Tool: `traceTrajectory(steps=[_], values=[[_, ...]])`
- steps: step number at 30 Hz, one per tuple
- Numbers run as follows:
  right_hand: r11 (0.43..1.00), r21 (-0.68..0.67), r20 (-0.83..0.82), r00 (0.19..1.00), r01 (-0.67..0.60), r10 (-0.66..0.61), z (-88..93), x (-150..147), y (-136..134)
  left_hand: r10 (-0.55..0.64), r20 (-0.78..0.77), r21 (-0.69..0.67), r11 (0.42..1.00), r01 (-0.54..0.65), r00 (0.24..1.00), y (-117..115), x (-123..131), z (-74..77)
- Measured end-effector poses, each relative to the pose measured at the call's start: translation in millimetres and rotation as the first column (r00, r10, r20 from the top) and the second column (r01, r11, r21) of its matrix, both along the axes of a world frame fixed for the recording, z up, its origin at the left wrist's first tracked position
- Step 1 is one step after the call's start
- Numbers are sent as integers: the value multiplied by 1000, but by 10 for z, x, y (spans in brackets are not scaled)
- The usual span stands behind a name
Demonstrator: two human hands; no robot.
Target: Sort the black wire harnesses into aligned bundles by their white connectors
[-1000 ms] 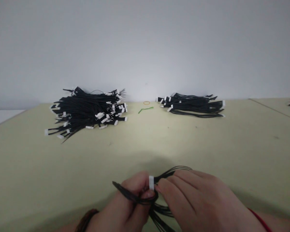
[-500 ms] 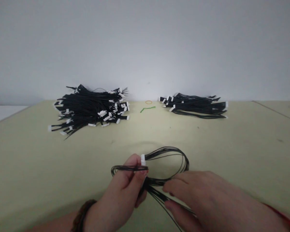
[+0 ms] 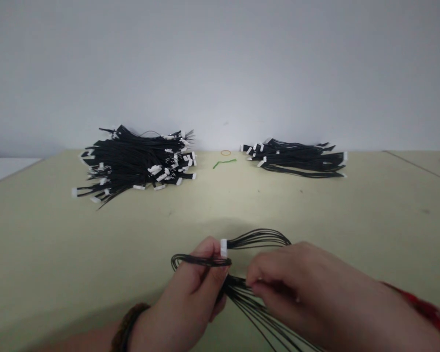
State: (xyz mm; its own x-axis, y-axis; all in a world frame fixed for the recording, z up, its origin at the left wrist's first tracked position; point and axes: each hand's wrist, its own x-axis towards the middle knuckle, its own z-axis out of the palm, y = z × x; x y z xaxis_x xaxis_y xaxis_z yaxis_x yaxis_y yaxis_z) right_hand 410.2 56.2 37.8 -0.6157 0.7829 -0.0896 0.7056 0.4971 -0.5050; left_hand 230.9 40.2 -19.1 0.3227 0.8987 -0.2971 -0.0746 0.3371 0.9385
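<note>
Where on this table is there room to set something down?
The widest patch of table lies left of the left hand, below the big cable pile. Another runs below the smaller bundle, above the right hand. Crowded: the held cables and left hand, and the far edge with both piles, rubber band and green wire.

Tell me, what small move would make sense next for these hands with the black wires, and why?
Probably the right hand should slide along the black wires, away from the left hand, gathering them together. The left hand grips the bundle just below a white connector, while the strands beyond the right hand fan apart loosely.
</note>
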Motion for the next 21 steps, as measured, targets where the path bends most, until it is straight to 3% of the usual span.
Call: traceTrajectory(steps=[1,2,3,4,6,9,11,13,14,15,16,18,19,21], values=[[981,-195,-78,997,-23,8,57,79,66,10,3,-8,1000,-10,1000,3,1,-5],[905,-413,-184,983,-99,23,112,172,144,23,2,-15,1000,-23,1000,8,-1,-10],[766,-598,-289,955,-235,67,161,276,230,36,-2,-22,999,-36,999,14,-4,-13],[714,-617,-421,906,-330,55,201,383,321,48,-7,-27,998,-48,999,20,-8,-15],[785,-482,-614,789,-389,14,246,575,496,64,-14,-24,998,-64,998,28,-15,-10],[923,-279,-769,637,-264,-50,243,717,680,56,-18,-9,998,-56,998,31,-18,7],[964,-218,-868,482,-152,-121,233,686,714,56,-10,-11,998,-56,998,30,-14,16],[953,-301,-918,284,-40,-278,241,581,669,49,1,-12,999,-49,999,28,-9,19],[924,-382,-903,225,-26,-367,248,512,619,42,5,-13,999,-42,999,26,-7,19],[883,-468,-866,221,-44,-448,253,438,555,30,9,-14,999,-30,1000,22,-5,19],[835,-543,-816,292,-88,-499,253,365,479,13,19,-14,1000,-13,1000,15,-3,18],[767,-625,-669,605,-144,-432,223,227,310,-15,44,-17,1000,16,999,-5,-1,17],[780,-618,-551,760,-95,-344,193,166,224,-26,57,-20,999,28,998,-18,-1,16],[915,-386,-261,938,117,-230,112,67,74,-41,63,-27,999,43,997,-45,-5,17]])
